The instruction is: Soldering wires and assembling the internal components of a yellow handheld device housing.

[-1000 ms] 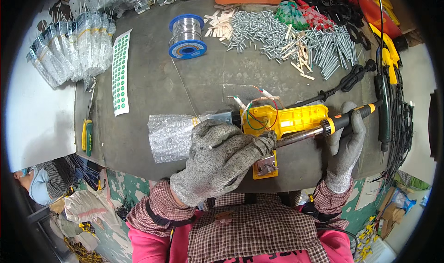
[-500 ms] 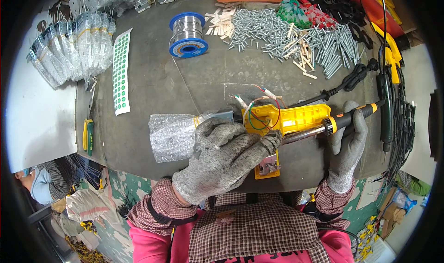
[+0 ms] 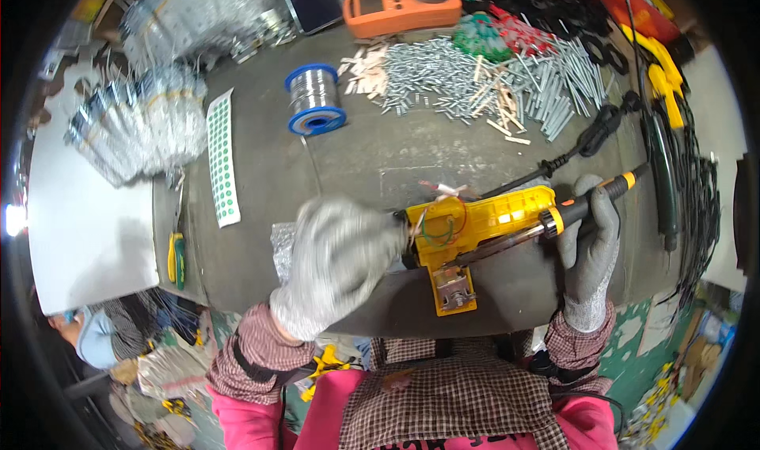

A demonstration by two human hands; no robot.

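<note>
L hand (image 3: 339, 252) blurred; bubble wrap (image 3: 283, 248) pt-hidden.

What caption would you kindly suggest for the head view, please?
Right hand holding a soldering iron at an open yellow housing, left hand blurred alongside.

Blur and cut edges around the yellow housing (image 3: 514, 211)
Left of it, the left hand (image 3: 340, 248) is blurred (its fingertips' contact cannot be told) and hides part of the bubble wrap (image 3: 283, 244) — well beyond the housing, the top edge crops a phone (image 3: 313, 0); below, the bottom edge crops the checked apron (image 3: 443, 394).
</note>
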